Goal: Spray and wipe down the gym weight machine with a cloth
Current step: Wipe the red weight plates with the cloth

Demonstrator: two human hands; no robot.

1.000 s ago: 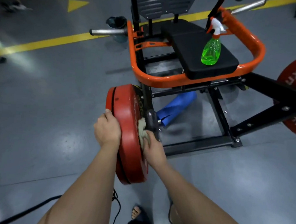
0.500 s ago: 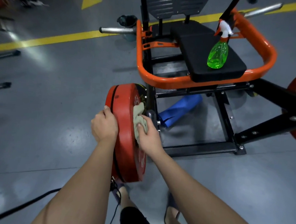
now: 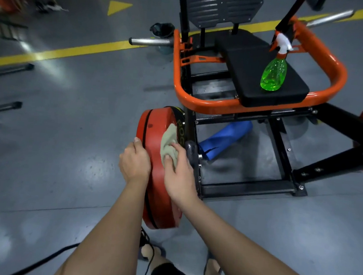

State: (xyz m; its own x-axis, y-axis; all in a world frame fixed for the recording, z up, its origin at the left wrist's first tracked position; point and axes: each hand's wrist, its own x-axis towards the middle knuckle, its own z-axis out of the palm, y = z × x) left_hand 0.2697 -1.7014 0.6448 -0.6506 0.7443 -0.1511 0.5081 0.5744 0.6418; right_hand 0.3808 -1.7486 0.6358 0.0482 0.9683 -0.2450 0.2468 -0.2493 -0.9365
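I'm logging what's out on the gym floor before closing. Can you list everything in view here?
red round weight plate: two seen, red; one at the hands, one cut off at the right edge
beige cloth: one, beige; on the near plate's face
green plastic spray bottle: one, green; upright on the seat
black padded seat: one, black; inside the frame
orange tubular steel frame: one, orange; around the seat
blue rolled mat: one, blue; floor, under the frame
silver bar sleeves: two, silver; either side of the frame
left hand: holds the near plate's rim
right hand: presses the cloth to the plate
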